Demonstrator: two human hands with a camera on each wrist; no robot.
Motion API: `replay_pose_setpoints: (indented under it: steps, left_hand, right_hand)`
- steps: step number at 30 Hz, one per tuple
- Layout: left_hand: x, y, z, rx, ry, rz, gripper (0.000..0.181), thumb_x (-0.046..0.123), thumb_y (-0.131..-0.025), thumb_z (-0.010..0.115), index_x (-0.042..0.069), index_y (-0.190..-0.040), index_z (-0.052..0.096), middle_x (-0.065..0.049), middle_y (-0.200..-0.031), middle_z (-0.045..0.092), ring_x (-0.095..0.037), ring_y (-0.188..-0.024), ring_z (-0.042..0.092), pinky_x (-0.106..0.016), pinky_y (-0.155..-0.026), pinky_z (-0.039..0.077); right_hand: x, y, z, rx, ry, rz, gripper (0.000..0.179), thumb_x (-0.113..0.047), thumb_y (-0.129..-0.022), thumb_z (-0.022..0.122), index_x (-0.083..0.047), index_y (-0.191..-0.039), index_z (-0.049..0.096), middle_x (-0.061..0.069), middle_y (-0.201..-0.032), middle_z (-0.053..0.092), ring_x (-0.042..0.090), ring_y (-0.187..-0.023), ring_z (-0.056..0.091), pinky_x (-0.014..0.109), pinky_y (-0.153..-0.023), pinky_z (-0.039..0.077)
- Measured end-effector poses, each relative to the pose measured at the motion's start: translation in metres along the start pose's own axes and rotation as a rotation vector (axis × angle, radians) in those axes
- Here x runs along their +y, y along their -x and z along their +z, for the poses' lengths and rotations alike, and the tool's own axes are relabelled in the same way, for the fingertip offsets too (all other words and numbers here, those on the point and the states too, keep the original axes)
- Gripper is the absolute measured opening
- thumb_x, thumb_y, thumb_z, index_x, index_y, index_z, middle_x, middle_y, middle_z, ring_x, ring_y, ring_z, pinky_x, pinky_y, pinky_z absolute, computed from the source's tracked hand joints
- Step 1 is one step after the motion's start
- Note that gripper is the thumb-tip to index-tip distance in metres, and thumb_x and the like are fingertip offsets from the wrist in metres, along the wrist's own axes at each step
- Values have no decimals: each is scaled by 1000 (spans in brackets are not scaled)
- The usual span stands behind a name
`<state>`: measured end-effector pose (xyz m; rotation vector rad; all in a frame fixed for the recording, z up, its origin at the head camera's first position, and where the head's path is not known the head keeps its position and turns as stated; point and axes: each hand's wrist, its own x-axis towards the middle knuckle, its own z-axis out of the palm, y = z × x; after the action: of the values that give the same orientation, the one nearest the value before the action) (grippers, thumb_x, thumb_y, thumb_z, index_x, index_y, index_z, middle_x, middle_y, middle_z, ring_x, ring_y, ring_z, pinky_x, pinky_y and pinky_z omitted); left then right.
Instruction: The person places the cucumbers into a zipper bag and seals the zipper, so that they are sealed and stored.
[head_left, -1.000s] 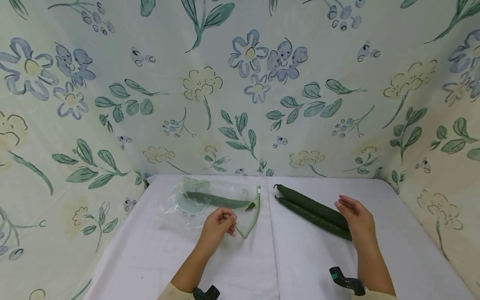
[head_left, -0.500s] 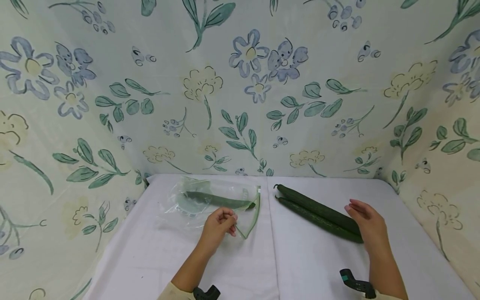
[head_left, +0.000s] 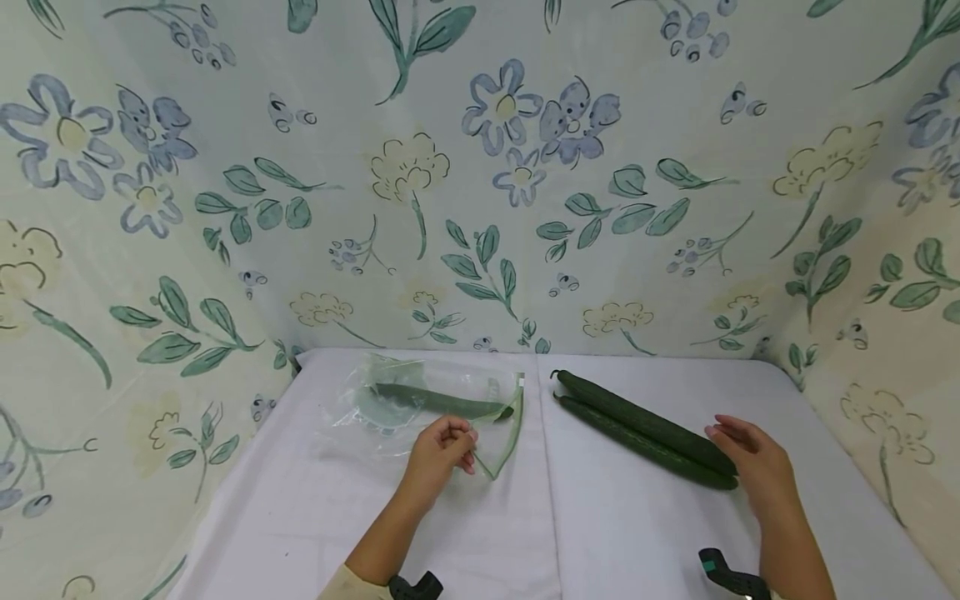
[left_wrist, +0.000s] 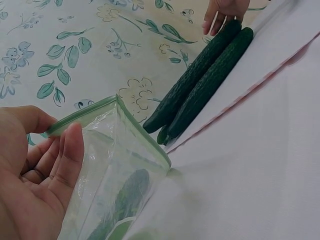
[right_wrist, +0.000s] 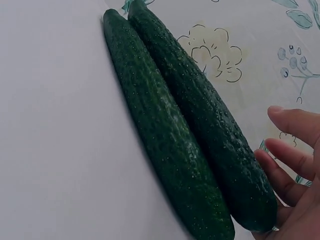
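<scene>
My left hand (head_left: 441,454) pinches the green zip edge of a clear zip bag (head_left: 450,383), thumb and fingers on its rim in the left wrist view. The bag's mouth gapes toward the right, and one cucumber (head_left: 435,400) lies inside it. Two more cucumbers (head_left: 645,429) lie side by side on the white cloth to the right, slanting away to the back left. Beside their near ends is my right hand (head_left: 761,471), its fingers loosely bent and holding nothing. In the right wrist view its fingertips (right_wrist: 276,111) are close to the outer cucumber (right_wrist: 200,110).
A white cloth (head_left: 630,533) covers the table, with a seam (head_left: 551,500) running between bag and cucumbers. Floral fabric (head_left: 480,250) hangs behind and at both sides. Each wrist wears a black camera mount (head_left: 731,575).
My right hand has drawn back to the right and toward me along the cucumbers, uncovering their near ends. The left hand and the bag stay as they were.
</scene>
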<state>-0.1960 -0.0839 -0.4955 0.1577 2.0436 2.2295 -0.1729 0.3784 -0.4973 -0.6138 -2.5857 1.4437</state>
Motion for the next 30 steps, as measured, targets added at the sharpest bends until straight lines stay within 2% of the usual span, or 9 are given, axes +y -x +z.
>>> replay_pose_setpoints:
  steps: [5, 7, 10, 12, 13, 14, 17, 23, 30]
  left_hand:
    - [-2, -1, -1, -2, 7, -2, 21, 8, -94, 69, -6, -105, 58, -3, -81, 62, -15, -65, 62, -26, -58, 61]
    - [-2, -1, -1, -3, 6, -1, 22, 8, -93, 70, -6, -105, 58, -3, -81, 61, -15, -65, 62, -26, -58, 61]
    - [-2, -1, 0, -2, 4, 0, 23, 8, -93, 70, -6, -105, 58, -3, -81, 61, -15, -65, 62, -26, -58, 61]
    - [-1, 0, 0, -1, 4, -1, 22, 8, -93, 70, -6, -105, 58, -3, -81, 62, -15, -65, 62, -26, -58, 61]
    - [-1, 0, 0, -2, 3, -1, 21, 7, -93, 69, -6, -105, 58, -3, -81, 62, -14, -65, 62, -26, -58, 61]
    - [-1, 0, 0, -2, 2, -3, 20, 7, -94, 69, -6, -105, 58, -3, -81, 62, -14, -65, 62, -26, -58, 61]
    - [-1, 0, 0, -1, 1, -6, 17, 5, -94, 67, -6, -105, 58, -3, -81, 62, -14, -65, 62, -26, -58, 61]
    - [-3, 1, 1, 1, 0, -7, 20, 7, -94, 69, -6, -105, 58, -3, -81, 61, -14, -65, 62, -26, -59, 62]
    - [-4, 1, 1, 0, -10, 1, 22, 8, -93, 70, -6, -105, 58, -3, -81, 61, -14, -65, 62, -27, -59, 62]
  right_hand:
    - [8, -1, 3, -29, 21, -23, 73, -58, -93, 63, -12, -148, 49, -37, -101, 53, -18, -95, 43, 2, -73, 41]
    - [11, -1, 4, -38, 35, -20, 73, -59, -93, 63, -13, -148, 49, -34, -105, 54, -14, -100, 44, 8, -83, 44]
    - [13, -2, 6, -65, 50, -13, 76, -61, -92, 63, -13, -149, 48, -16, -123, 59, 9, -125, 50, 33, -109, 47]
    - [14, -2, 6, -91, 52, -14, 78, -61, -92, 63, -12, -150, 46, 1, -143, 55, 32, -143, 39, 57, -116, 38]
    - [15, -2, 5, -106, 55, -13, 80, -62, -92, 62, -11, -151, 44, 9, -152, 48, 42, -147, 31, 66, -116, 32]
    - [16, -3, 5, -118, 60, -13, 81, -63, -92, 62, -10, -151, 43, 16, -157, 41, 49, -148, 25, 70, -116, 28]
    - [19, -5, 5, -150, 92, -2, 86, -65, -91, 61, -9, -153, 41, 27, -164, 24, 56, -148, 18, 74, -115, 25]
    - [22, -9, 1, -215, 148, 22, 90, -68, -89, 63, -12, -154, 38, 31, -164, 16, 59, -146, 17, 75, -113, 26]
    - [22, -10, -4, -286, 193, -8, 93, -67, -89, 64, -11, -157, 32, 31, -165, 12, 60, -146, 14, 77, -112, 25]
